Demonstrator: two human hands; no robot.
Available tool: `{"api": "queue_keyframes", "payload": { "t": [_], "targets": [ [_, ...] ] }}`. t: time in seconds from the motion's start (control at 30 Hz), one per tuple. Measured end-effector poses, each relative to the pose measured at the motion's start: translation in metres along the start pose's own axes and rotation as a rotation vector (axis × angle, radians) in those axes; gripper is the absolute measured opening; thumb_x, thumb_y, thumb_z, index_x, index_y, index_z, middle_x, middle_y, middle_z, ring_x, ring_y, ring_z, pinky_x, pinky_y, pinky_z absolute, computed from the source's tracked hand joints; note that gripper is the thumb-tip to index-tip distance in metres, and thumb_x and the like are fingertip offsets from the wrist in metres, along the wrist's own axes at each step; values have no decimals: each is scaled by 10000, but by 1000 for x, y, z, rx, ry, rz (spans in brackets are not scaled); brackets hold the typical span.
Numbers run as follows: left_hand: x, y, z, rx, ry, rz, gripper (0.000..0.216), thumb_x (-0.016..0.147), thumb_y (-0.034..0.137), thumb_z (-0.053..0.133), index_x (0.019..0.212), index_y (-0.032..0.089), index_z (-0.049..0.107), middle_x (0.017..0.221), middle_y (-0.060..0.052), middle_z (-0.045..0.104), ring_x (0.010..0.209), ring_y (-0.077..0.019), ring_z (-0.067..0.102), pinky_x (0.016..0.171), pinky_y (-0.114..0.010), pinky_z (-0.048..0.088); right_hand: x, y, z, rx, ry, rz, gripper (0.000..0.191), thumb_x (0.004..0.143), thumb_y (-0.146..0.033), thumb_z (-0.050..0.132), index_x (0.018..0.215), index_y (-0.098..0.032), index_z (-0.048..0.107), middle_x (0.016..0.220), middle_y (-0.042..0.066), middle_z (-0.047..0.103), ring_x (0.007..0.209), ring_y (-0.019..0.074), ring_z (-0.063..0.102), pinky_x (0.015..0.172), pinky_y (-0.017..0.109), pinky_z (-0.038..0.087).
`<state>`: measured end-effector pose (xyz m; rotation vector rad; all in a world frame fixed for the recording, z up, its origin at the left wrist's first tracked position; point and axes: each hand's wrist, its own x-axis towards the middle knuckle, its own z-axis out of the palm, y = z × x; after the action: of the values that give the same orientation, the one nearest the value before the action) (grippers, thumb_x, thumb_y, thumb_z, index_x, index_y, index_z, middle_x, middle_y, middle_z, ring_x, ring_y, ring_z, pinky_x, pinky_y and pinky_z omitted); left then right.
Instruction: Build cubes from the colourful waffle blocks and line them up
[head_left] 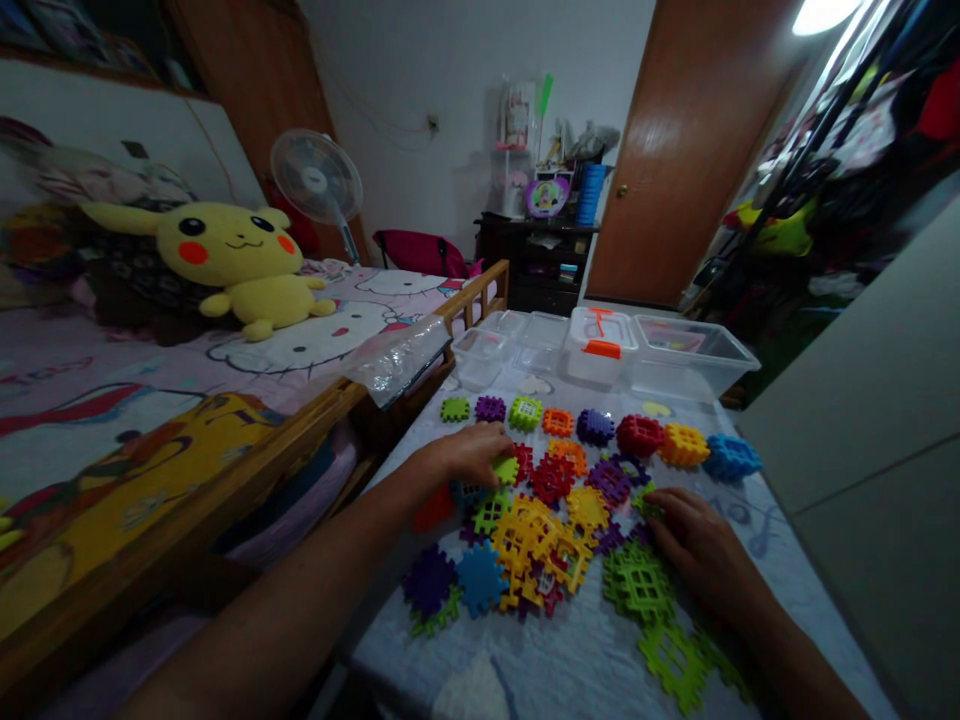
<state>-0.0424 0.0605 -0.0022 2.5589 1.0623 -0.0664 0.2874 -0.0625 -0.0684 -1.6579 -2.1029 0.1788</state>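
Observation:
My left hand reaches over the loose pile, fingers closed on a lime-green plastic interlocking tile. On the pile's right side, the fingertips of my right hand pinch another green interlocking tile, partly hidden by them. Between the hands lie mixed notched tiles: a red tile, a purple tile and several yellow tiles. Nearer me are a blue tile and a dark purple tile. Green tiles lie beside my right wrist.
Behind the pile runs a row of tile stacks sorted by colour, ending in a blue stack. Clear plastic bins and a lidded box with orange latches stand at the table's back. A wooden bed rail borders the left.

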Motion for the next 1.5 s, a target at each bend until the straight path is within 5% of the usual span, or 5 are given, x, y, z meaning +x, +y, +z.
{"api": "queue_keyframes", "payload": {
  "t": [0.27, 0.57, 1.07, 1.33, 1.5],
  "targets": [
    [6, 0, -2, 36, -24, 14, 414, 619, 289, 736, 1005, 192, 624, 985, -45, 576, 905, -227, 534, 781, -297, 426, 1, -3, -2, 14, 4, 15, 297, 886, -336, 457, 1020, -188, 676, 1064, 110, 678, 975, 253, 639, 865, 404, 533],
    [47, -11, -23, 54, 302, -50, 506, 650, 182, 723, 1127, 160, 555, 1174, -95, 548, 1096, -235, 530, 946, -306, 416, -1, -2, 0, 29, 10, 40, 298, 874, -324, 463, 1020, -179, 679, 1063, 115, 673, 977, 251, 638, 866, 394, 529],
    [100, -27, -13, 160, 129, -58, 559, 640, 228, 749, 1170, 174, 577, 1217, -97, 623, 1118, -273, 566, 932, -318, 431, -1, -6, -2, 61, 1, 42, 281, 892, -302, 454, 1026, -183, 670, 1074, 115, 667, 982, 243, 622, 869, 394, 517],
    [69, -24, -22, 114, 297, -23, 761, 654, 227, 754, 1339, 151, 431, 1393, -132, 472, 1294, -275, 411, 1096, -386, 297, -1, -6, -3, 52, 3, 43, 291, 895, -324, 449, 1032, -190, 668, 1075, 108, 666, 983, 240, 626, 867, 386, 521],
    [5, -21, -19, 20, 258, 49, 387, 797, 184, 597, 1182, 178, 554, 1228, -89, 578, 1165, -225, 515, 1037, -355, 374, -1, -4, -1, 44, 4, 34, 303, 890, -335, 444, 1017, -184, 675, 1051, 111, 672, 964, 242, 636, 859, 389, 527]
  ]
}}
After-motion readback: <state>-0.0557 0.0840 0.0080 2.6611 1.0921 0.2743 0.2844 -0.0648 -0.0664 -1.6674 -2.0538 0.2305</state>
